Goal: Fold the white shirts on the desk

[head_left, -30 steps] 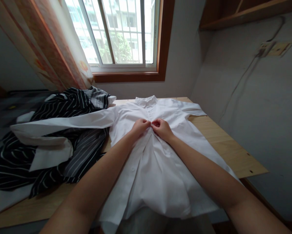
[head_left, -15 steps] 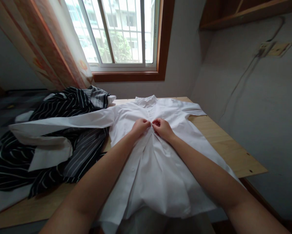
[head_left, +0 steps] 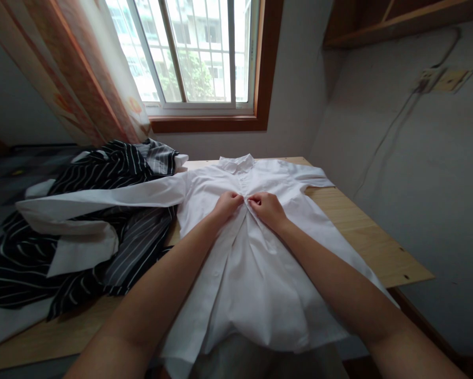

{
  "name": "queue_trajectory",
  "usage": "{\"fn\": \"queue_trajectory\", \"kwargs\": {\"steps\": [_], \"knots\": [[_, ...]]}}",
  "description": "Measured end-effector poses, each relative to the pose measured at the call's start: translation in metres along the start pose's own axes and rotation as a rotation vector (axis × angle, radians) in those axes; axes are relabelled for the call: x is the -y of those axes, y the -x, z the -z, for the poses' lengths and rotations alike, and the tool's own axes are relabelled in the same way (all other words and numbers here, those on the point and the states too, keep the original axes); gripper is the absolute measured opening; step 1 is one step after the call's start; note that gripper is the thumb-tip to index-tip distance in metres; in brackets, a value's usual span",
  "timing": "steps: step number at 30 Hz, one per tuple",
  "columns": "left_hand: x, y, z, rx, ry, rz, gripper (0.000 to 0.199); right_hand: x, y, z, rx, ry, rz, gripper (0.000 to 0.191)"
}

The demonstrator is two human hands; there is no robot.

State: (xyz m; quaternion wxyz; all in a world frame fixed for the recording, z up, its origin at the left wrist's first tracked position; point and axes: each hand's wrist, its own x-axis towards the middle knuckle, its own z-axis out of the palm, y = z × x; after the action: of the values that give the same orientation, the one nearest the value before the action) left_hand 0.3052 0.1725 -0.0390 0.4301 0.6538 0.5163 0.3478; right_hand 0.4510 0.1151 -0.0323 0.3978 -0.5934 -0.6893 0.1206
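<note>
A white long-sleeved shirt [head_left: 268, 295] lies face up, its collar toward the window and its lower front parted below the hands. My left hand [head_left: 227, 206] pinches the placket edge at mid-chest. Close beside it, my right hand [head_left: 267, 209] has its fingers pressed together on the other front edge. The fingertips nearly meet, and whatever button is between them is too small to make out. Above the hands the front edges lie together up to the collar. One button shows lower down on the left panel.
The shirt rests on a wooden table [head_left: 355, 231]. Black-and-white striped clothing [head_left: 141, 231] is heaped at the left, with a white sleeve across it. Behind are a window [head_left: 200, 68] and an orange curtain [head_left: 90, 68]. A cable [head_left: 382, 137] hangs on the right wall.
My right hand has turned slightly and its fingers have closed up more, its knuckles shifting a little to the right. My left hand has stayed almost where it was, on the placket.
</note>
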Motion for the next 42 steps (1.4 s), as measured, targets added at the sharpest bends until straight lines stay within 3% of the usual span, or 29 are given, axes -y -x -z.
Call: {"fn": "queue_trajectory", "kwargs": {"steps": [8,13,17,19,24,26,42], "knots": [[-0.001,0.001,0.001,0.004,0.051,-0.002,0.018,-0.009,0.0,0.007,0.079,0.014,0.116,0.025],[-0.002,0.0,-0.003,0.042,0.056,-0.012,0.017,0.001,0.004,-0.002,0.202,0.131,0.19,0.025],[-0.002,-0.001,-0.003,0.056,0.067,-0.037,0.017,0.004,0.005,-0.007,0.158,0.091,0.182,0.023],[-0.001,-0.001,-0.002,0.054,0.068,-0.049,0.016,0.0,0.004,-0.004,0.13,-0.038,0.138,0.021],[0.002,-0.003,0.0,0.053,0.057,-0.062,0.019,-0.015,0.001,-0.001,0.096,-0.461,-0.225,0.013],[0.004,-0.004,-0.001,0.053,0.048,-0.068,0.02,-0.018,-0.001,-0.003,0.067,-0.539,-0.3,0.013],[0.005,-0.007,-0.001,0.037,-0.066,-0.121,0.028,-0.023,-0.006,-0.015,0.025,-0.56,-0.263,0.012]]}}
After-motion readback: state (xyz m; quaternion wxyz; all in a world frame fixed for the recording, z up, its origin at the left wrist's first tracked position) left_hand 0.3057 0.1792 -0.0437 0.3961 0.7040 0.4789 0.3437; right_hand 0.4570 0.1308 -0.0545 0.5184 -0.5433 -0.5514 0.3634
